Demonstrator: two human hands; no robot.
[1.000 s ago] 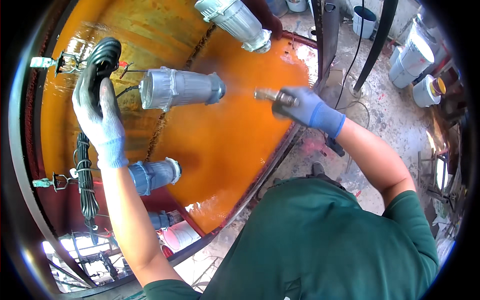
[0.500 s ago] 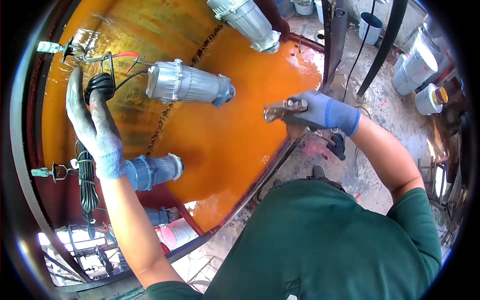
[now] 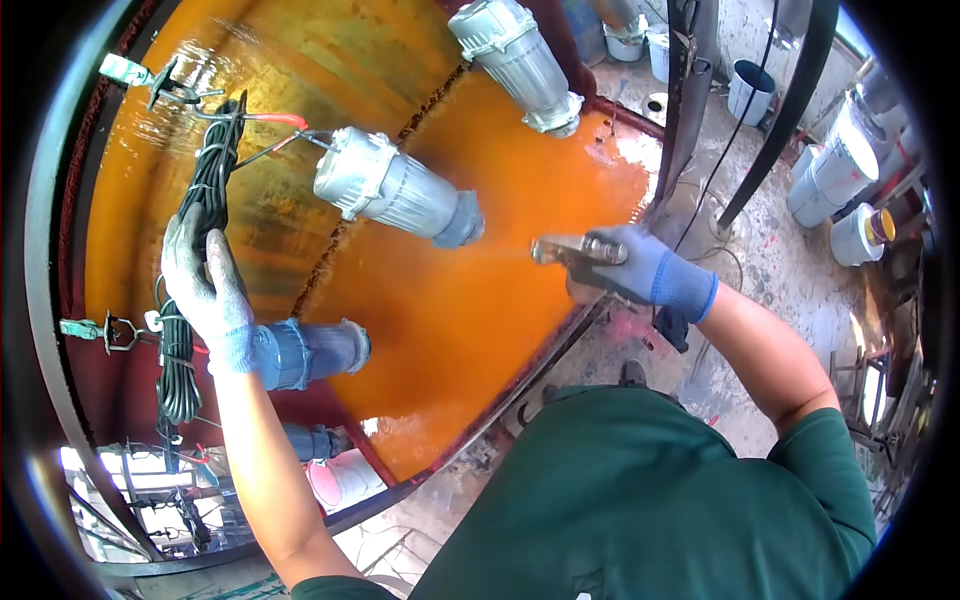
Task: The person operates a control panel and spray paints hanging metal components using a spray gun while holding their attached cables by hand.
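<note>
My left hand, in a grey-blue glove, closes around the lower end of a tied bundle of black cable. The cable runs to a silver-painted pump motor, which hangs from a hook beside a red lead. My right hand, also gloved, grips a metal spray gun with its nozzle toward the motor, some distance from it. A faint haze lies between the two. Another finished-looking silver motor is farther off, and a bluish motor hangs nearer, right of my left wrist.
Behind the motors stands an orange-stained, wet booth wall and floor with a dark red rim. A second cable bundle hangs below my left hand. Several buckets stand at the right, past dark posts. A pink-stained bucket is at the lower left.
The cable bundle has swung from end-on to lengthwise, and the silver motor has turned and tilted with it. My left hand has shifted down the bundle. The spray gun stays at about the same height.
</note>
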